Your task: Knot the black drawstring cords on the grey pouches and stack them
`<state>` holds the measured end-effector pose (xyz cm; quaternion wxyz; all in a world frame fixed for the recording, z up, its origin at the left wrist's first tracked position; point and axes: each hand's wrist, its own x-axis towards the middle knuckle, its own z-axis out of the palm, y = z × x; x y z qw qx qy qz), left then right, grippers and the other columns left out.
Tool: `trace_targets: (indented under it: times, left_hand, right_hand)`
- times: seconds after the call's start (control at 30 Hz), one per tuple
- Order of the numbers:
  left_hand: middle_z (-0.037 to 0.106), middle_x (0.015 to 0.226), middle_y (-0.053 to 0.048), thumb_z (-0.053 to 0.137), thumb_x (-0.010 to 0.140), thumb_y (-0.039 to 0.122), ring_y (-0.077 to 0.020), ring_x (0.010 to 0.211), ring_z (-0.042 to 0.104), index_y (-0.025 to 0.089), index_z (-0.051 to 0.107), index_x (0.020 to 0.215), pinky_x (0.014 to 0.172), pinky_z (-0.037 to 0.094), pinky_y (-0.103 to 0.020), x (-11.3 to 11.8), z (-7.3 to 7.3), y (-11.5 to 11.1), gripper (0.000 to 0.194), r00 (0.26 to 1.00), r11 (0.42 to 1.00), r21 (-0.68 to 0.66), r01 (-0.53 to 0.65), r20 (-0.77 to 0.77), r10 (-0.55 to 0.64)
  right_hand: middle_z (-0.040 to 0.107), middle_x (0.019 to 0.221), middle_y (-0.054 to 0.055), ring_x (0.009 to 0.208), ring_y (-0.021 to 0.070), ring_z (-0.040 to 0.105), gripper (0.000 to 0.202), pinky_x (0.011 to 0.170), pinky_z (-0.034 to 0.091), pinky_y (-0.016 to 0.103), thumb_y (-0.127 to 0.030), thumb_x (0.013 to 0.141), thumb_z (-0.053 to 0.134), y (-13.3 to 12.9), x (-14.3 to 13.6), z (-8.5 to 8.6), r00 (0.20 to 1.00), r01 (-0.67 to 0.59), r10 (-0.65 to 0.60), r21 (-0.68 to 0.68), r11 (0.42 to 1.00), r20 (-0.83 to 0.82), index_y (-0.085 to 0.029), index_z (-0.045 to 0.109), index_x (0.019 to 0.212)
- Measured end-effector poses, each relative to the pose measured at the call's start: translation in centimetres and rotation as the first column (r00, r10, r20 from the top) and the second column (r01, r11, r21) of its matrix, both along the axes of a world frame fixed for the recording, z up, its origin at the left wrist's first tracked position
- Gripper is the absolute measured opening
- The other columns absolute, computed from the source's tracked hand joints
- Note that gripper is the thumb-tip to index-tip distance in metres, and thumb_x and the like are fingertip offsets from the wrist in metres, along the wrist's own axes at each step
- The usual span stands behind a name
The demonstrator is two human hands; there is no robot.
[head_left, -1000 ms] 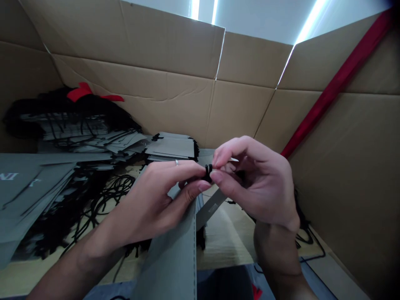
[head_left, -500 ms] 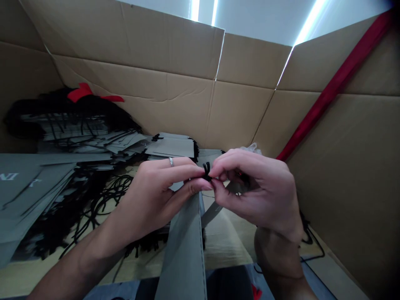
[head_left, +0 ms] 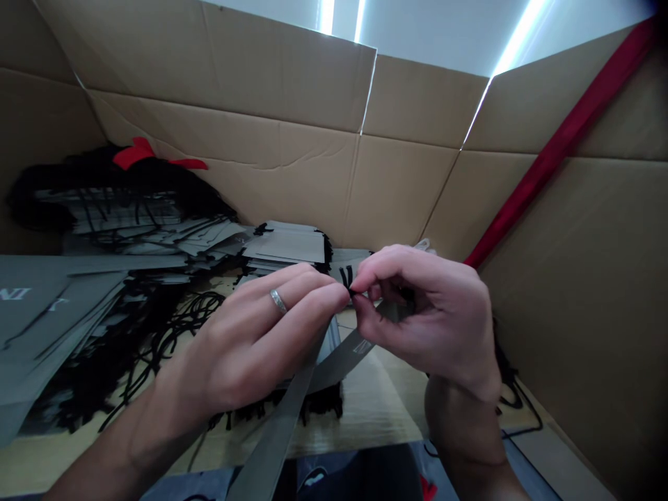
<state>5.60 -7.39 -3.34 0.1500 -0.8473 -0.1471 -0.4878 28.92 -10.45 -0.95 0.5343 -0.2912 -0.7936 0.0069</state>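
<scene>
The two upright ends of a black cord (head_left: 346,277) stand up between my fingertips, at the middle of the view. My right hand (head_left: 433,306) pinches the cord low down between thumb and forefinger, its other fingers curled. Against it, my left hand (head_left: 276,327), with a ring on one finger, has its fingertips closed at the same spot; its back faces me and its thumb is hidden. A grey paper piece (head_left: 284,424) hangs edge-on beneath my hands, with a grey flap bearing a white print (head_left: 360,348) slanting to the right. Where the cord meets the paper is covered.
Grey printed sheets with black cords (head_left: 78,306) pile up at left, a heap with a red strip (head_left: 138,153) behind. A smaller grey stack (head_left: 287,243) stands farther back. Cardboard walls (head_left: 234,139) surround the wooden table (head_left: 380,417). A dark red band (head_left: 558,146) slants down at right.
My left hand has rolled over so its back shows and its thumb is hidden. The grey paper piece has swung leftward and turned narrower, showing more of the printed flap. My right hand is nearly still.
</scene>
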Motion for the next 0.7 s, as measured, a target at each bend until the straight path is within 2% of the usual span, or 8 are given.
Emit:
trace_targets:
  times: [0.07, 0.13, 0.27, 0.37, 0.47, 0.57, 0.63, 0.7]
  left_hand:
    - [0.082, 0.102, -0.003, 0.064, 0.109, 0.004, -0.0154, 0.088, 0.077, 0.021, 0.073, 0.119, 0.083, 0.063, -0.026, 0.1, 0.2, 0.2, 0.022, 1.000, 0.999, -0.033, 0.016, 0.024, -0.015]
    - [0.080, 0.095, -0.001, 0.065, 0.108, 0.003, -0.0121, 0.081, 0.074, 0.021, 0.072, 0.112, 0.075, 0.060, -0.022, 0.4, 0.5, 0.5, 0.020, 0.994, 0.991, -0.102, 0.092, 0.073, -0.085]
    - [0.078, 0.091, -0.001, 0.074, 0.105, 0.008, -0.0129, 0.079, 0.074, 0.021, 0.074, 0.107, 0.071, 0.059, -0.023, 1.0, 0.9, 0.9, 0.013, 0.933, 0.906, -0.267, 0.327, 0.244, -0.265]
    - [0.077, 0.091, -0.001, 0.077, 0.104, 0.009, -0.0122, 0.079, 0.074, 0.020, 0.076, 0.105, 0.070, 0.060, -0.021, 1.5, 0.8, 0.9, 0.011, 0.848, 0.784, -0.377, 0.493, 0.408, -0.338]
    - [0.073, 0.089, 0.000, 0.079, 0.106, 0.016, -0.0093, 0.073, 0.069, 0.020, 0.075, 0.103, 0.064, 0.057, -0.017, 1.9, 0.7, 1.1, 0.006, 0.772, 0.597, -0.506, 0.623, 0.522, -0.363]
    - [0.071, 0.096, -0.003, 0.079, 0.108, 0.025, -0.0110, 0.079, 0.069, 0.020, 0.074, 0.102, 0.066, 0.057, -0.018, 2.3, 0.6, 1.6, 0.009, 0.719, 0.418, -0.585, 0.695, 0.574, -0.392]
    - [0.070, 0.100, -0.004, 0.078, 0.109, 0.026, -0.0120, 0.084, 0.068, 0.019, 0.073, 0.101, 0.069, 0.057, -0.020, 2.5, 0.6, 1.9, 0.012, 0.697, 0.380, -0.585, 0.717, 0.578, -0.425]
    - [0.070, 0.101, -0.005, 0.076, 0.110, 0.028, -0.0115, 0.082, 0.066, 0.019, 0.072, 0.104, 0.069, 0.055, -0.019, 2.5, 0.6, 2.0, 0.011, 0.696, 0.380, -0.584, 0.717, 0.573, -0.433]
  right_hand:
    - [0.075, 0.089, -0.005, 0.072, 0.0087, 0.062, 0.030, 0.067, 0.055, 0.025, 0.001, 0.081, 0.077, 0.1, -0.1, 0.0, 1.000, -0.012, 0.012, -0.002, 1.000, -0.009, -0.023, 0.073, 0.097]
    - [0.074, 0.089, -0.006, 0.074, 0.0082, 0.062, 0.030, 0.067, 0.054, 0.024, 0.003, 0.080, 0.077, 0.1, -0.3, -0.1, 0.999, -0.035, 0.034, -0.023, 0.999, -0.039, -0.023, 0.074, 0.097]
    - [0.076, 0.090, -0.004, 0.075, 0.0091, 0.063, 0.030, 0.065, 0.053, 0.025, 0.004, 0.079, 0.077, 0.1, -0.6, -0.2, 0.987, -0.088, 0.081, -0.048, 0.995, -0.139, -0.022, 0.076, 0.096]
    - [0.075, 0.087, -0.004, 0.071, 0.0092, 0.062, 0.030, 0.061, 0.050, 0.025, 0.003, 0.079, 0.079, 0.1, -0.8, -0.3, 0.979, -0.090, 0.082, -0.031, 0.995, -0.188, -0.022, 0.076, 0.096]
    - [0.074, 0.085, -0.004, 0.069, 0.0090, 0.061, 0.029, 0.059, 0.049, 0.026, 0.002, 0.079, 0.080, 0.2, -1.0, -0.4, 0.973, -0.090, 0.089, 0.004, 0.996, -0.213, -0.021, 0.077, 0.096]
    - [0.075, 0.086, -0.003, 0.068, 0.0089, 0.061, 0.030, 0.059, 0.049, 0.026, 0.003, 0.078, 0.079, 0.4, -1.1, -0.4, 0.968, -0.081, 0.091, 0.053, 0.995, -0.235, -0.021, 0.077, 0.096]
    - [0.075, 0.088, -0.002, 0.068, 0.0093, 0.062, 0.030, 0.059, 0.049, 0.027, 0.003, 0.078, 0.079, 0.5, -1.1, -0.4, 0.967, -0.072, 0.090, 0.085, 0.994, -0.236, -0.021, 0.077, 0.096]
    - [0.075, 0.088, -0.002, 0.068, 0.0096, 0.061, 0.030, 0.059, 0.048, 0.028, 0.003, 0.078, 0.079, 0.6, -1.0, -0.4, 0.969, -0.065, 0.085, 0.095, 0.993, -0.231, -0.022, 0.077, 0.096]
